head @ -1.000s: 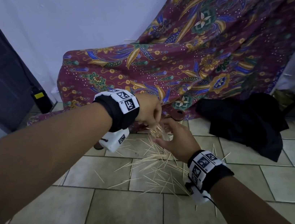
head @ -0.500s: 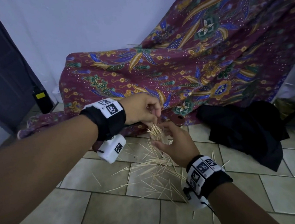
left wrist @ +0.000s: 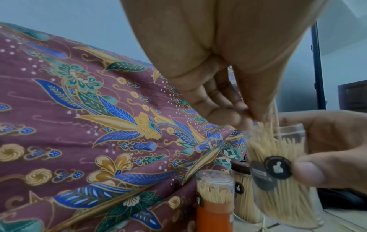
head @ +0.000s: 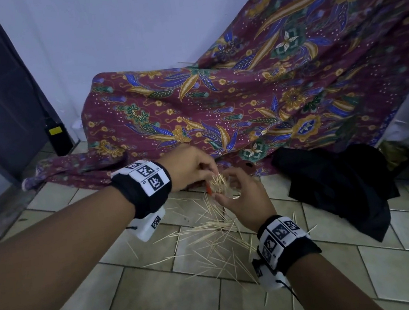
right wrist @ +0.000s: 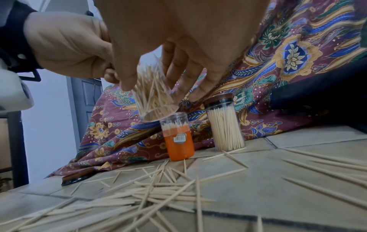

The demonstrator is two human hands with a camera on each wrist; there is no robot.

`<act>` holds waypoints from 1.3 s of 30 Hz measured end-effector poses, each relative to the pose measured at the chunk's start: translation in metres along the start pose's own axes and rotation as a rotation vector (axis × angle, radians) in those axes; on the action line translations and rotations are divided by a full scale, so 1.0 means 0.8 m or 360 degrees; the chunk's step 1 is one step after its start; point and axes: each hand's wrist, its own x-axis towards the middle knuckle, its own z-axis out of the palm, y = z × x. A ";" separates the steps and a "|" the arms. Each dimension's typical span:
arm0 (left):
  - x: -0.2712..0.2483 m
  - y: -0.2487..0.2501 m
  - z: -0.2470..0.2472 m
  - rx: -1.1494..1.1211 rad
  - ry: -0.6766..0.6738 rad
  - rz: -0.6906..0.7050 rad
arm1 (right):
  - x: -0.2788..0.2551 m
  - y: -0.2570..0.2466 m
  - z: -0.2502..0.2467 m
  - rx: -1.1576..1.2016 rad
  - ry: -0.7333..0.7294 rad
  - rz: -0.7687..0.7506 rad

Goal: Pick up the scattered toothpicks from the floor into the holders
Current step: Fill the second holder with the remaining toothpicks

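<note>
Tiled floor (head: 145,302) runs up to a patterned batik cloth (head: 243,102) draped against a pale wall, with a dark garment (head: 339,188) lying to the right. Above the tiles, the right hand (head: 246,201) curls its thumb and fingers around a clear holder (right wrist: 152,97), lifted and tilted, already packed with picks. The left hand (head: 192,167) comes over its mouth with fingertips (left wrist: 238,116) pinched together on a few toothpicks, feeding them down among the rest. Two more holders stand at the cloth's edge: an orange-labelled holder (right wrist: 178,138) and a brown-lidded holder (right wrist: 224,122), both holding picks. A loose brown lid (right wrist: 76,178) lies on the tiles nearby.

Most of the scattered toothpicks (head: 218,239) are on the floor below the hands, crossed in a loose heap, so the job looks well short of done. The step in hand seems to be dropping one small pinch into the jar. Next, the left hand would need to let go cleanly, return to the heap, and gather picks lying roughly parallel; crossed ones may jam at the crowded mouth.
</note>
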 end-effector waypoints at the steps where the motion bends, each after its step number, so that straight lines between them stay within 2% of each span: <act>1: 0.001 0.000 0.005 0.0037 -0.0004 0.0031 | -0.001 0.000 0.001 0.0008 -0.0002 -0.0002; 4: 0.001 0.003 0.014 0.0096 0.0055 0.0071 | -0.004 0.000 0.002 0.0015 0.0001 0.0014; 7: 0.002 -0.001 0.018 0.0046 0.0205 -0.0064 | -0.007 0.005 0.002 0.0030 0.0020 0.0036; 11: -0.003 0.004 0.026 -0.0024 0.0035 -0.0193 | -0.011 0.010 -0.001 0.0025 0.0032 0.0085; 15: -0.016 0.015 0.040 -0.0040 -0.0107 -0.0023 | -0.014 0.011 -0.008 0.0016 0.0041 0.0111; 18: -0.021 0.010 0.051 0.0176 -0.0209 0.0125 | -0.015 0.015 -0.010 0.0023 0.0053 0.0120; 20: -0.023 0.002 0.055 0.0212 -0.0205 0.0164 | -0.017 0.016 -0.011 0.0037 0.0061 0.0123; 24: -0.032 -0.008 0.049 0.0144 -0.0064 0.0217 | -0.019 0.017 -0.013 0.0017 0.0084 0.0125; 27: -0.046 -0.009 0.048 0.0371 -0.0173 0.0322 | -0.019 0.017 -0.014 0.0008 0.0089 0.0114; 30: -0.050 -0.012 0.053 0.0542 -0.0290 0.0286 | -0.022 0.015 -0.015 0.0004 0.0083 0.0117; 34: -0.046 -0.011 0.054 0.0484 -0.0214 0.0228 | -0.024 0.014 -0.016 -0.0010 0.0084 0.0110; 39: -0.044 -0.009 0.059 0.0391 -0.0195 0.0286 | -0.031 0.017 -0.024 -0.0035 0.0098 0.0118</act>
